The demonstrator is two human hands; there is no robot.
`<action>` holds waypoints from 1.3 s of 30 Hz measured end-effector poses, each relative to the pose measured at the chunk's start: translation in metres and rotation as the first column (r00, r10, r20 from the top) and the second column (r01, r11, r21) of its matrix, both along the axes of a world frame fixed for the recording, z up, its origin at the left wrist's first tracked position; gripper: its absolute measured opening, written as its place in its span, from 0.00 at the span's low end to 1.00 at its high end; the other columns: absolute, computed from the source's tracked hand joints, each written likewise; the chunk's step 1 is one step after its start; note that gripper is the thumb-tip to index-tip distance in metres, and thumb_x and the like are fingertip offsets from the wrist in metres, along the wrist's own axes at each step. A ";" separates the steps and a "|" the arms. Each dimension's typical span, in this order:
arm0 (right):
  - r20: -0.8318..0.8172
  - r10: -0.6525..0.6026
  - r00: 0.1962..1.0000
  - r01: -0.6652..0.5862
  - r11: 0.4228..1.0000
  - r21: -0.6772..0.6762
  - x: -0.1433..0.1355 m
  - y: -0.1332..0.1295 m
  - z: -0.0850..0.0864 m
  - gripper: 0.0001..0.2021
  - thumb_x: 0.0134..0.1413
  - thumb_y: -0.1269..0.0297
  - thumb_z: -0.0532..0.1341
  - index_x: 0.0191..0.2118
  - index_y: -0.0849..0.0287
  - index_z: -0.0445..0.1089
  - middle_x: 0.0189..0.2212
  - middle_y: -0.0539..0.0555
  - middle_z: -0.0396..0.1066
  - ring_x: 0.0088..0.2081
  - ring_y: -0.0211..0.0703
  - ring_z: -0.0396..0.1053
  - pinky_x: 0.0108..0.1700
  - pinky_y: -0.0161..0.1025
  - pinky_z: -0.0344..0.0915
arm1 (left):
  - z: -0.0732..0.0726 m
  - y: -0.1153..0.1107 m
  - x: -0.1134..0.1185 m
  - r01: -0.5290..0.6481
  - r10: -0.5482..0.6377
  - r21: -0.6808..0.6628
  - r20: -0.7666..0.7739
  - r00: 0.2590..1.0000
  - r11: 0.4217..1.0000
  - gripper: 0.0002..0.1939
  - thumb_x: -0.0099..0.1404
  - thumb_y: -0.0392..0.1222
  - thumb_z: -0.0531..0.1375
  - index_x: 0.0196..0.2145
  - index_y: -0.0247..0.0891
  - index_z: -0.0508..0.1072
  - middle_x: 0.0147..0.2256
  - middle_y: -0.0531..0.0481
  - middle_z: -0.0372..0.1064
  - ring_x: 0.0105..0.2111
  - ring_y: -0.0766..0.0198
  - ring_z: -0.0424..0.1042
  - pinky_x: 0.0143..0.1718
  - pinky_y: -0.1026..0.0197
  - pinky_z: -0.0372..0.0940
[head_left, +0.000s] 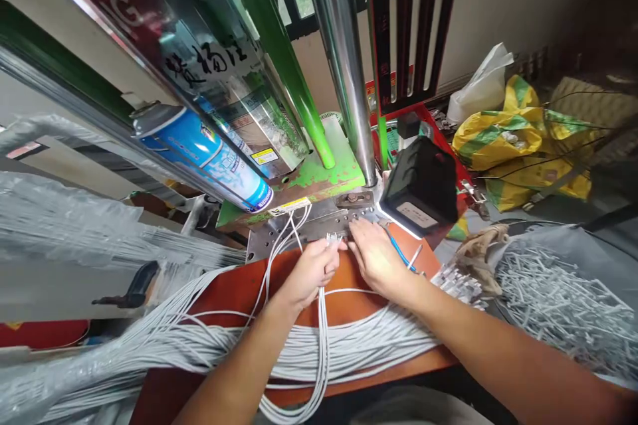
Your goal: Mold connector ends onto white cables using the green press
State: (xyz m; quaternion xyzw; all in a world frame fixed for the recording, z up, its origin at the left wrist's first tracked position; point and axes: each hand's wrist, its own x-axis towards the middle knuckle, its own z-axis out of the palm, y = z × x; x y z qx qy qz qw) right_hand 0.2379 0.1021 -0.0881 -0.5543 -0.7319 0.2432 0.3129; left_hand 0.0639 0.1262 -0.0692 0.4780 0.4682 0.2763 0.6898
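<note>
Several white cables (323, 325) are gripped in my left hand (316, 269), which is closed around them. Their small pale ends (333, 238) stick out above its fingers, and the cables hang down in a loop below. My right hand (373, 255) is just to the right, palm down by the metal plate (323, 226), its fingers together; anything under them is hidden. A thick bundle of white cables (359, 352) lies across the orange-brown work surface (294, 272), beneath both forearms. More cable ends (461, 285) are gathered at the surface's right side.
Behind the plate stands a green machine base (339, 166) with metal columns and a blue spray can (209, 153). A black box (421, 186) and blue-handled pliers (399, 249) are at the right. Further right are yellow bags (498, 133) and a container of small white pieces (563, 305).
</note>
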 end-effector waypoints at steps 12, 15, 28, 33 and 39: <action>0.289 -0.069 0.955 0.051 0.996 0.070 0.013 0.000 -0.026 0.13 0.73 0.63 0.51 0.44 0.60 0.71 0.39 0.56 0.69 0.40 0.47 0.68 0.40 0.42 0.59 | -0.025 0.001 -0.014 0.049 -0.053 -0.032 -0.116 0.992 0.998 0.26 0.62 0.62 0.65 0.33 0.31 0.72 0.21 0.50 0.68 0.16 0.66 0.68 0.16 0.66 0.63; 0.227 -0.089 0.970 0.065 0.991 0.114 0.010 -0.003 -0.035 0.12 0.73 0.59 0.52 0.45 0.58 0.70 0.39 0.54 0.69 0.37 0.45 0.69 0.36 0.42 0.59 | -0.023 0.000 -0.016 0.073 -0.078 -0.050 -0.109 0.991 0.996 0.21 0.65 0.58 0.63 0.37 0.33 0.72 0.22 0.52 0.67 0.14 0.68 0.65 0.13 0.68 0.59; 0.168 0.036 0.985 -0.077 0.968 0.240 0.003 -0.003 -0.036 0.08 0.72 0.62 0.54 0.45 0.59 0.68 0.37 0.54 0.67 0.36 0.46 0.70 0.37 0.43 0.61 | -0.024 -0.007 -0.007 -0.053 0.049 -0.033 -0.128 0.991 0.998 0.12 0.64 0.47 0.59 0.30 0.35 0.70 0.17 0.60 0.54 0.14 0.76 0.49 0.15 0.71 0.47; 0.003 0.029 1.000 -0.029 0.987 0.156 0.005 0.001 -0.037 0.07 0.71 0.61 0.56 0.44 0.57 0.70 0.39 0.54 0.70 0.39 0.45 0.70 0.42 0.41 0.64 | -0.023 -0.004 -0.014 0.067 -0.063 0.015 -0.174 0.983 0.998 0.17 0.69 0.53 0.56 0.33 0.36 0.69 0.20 0.52 0.66 0.16 0.67 0.66 0.16 0.67 0.60; -0.021 -0.028 0.999 0.031 0.982 0.186 0.010 0.003 -0.039 0.08 0.71 0.60 0.57 0.44 0.56 0.70 0.39 0.54 0.71 0.40 0.45 0.70 0.44 0.42 0.66 | -0.032 0.003 -0.019 -0.076 0.102 0.112 -0.246 0.964 0.991 0.12 0.71 0.50 0.56 0.37 0.38 0.67 0.19 0.60 0.57 0.14 0.73 0.53 0.14 0.71 0.50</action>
